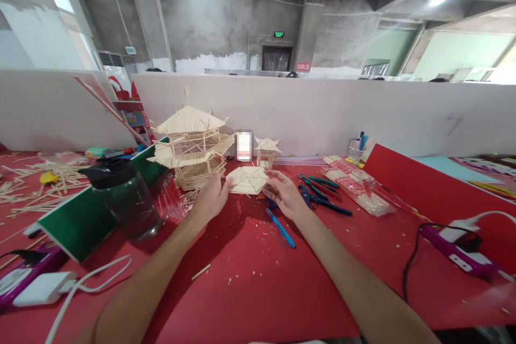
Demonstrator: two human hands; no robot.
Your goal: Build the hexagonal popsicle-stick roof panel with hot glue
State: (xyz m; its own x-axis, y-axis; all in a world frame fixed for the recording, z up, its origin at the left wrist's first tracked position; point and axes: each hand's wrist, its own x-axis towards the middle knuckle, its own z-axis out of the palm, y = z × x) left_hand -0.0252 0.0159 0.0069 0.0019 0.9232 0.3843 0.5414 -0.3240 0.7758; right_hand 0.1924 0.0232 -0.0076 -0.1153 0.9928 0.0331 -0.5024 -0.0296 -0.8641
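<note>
Between my two hands is a flat, many-sided panel (247, 180) of pale wooden sticks, raised above the red table (250, 301). My left hand (213, 196) pinches its left edge, thumb on top. On the right edge, the fingers of my right hand (285, 192) close on the panel. Behind my left hand stands a two-tiered stick pagoda (191, 142). A smaller stick pavilion (266, 151) sits just behind the panel. Below my right hand lies a blue pen (281, 228), near blue-handled pliers (328, 204).
A dark-lidded water bottle (124, 199) and a green board (76, 226) stand at left, with loose sticks beyond. Bagged sticks (358, 185), green-handled pliers (322, 185) and a pen basket (356, 149) lie right. Purple power strips (459, 252) flank both sides; a white partition (314, 113) runs behind.
</note>
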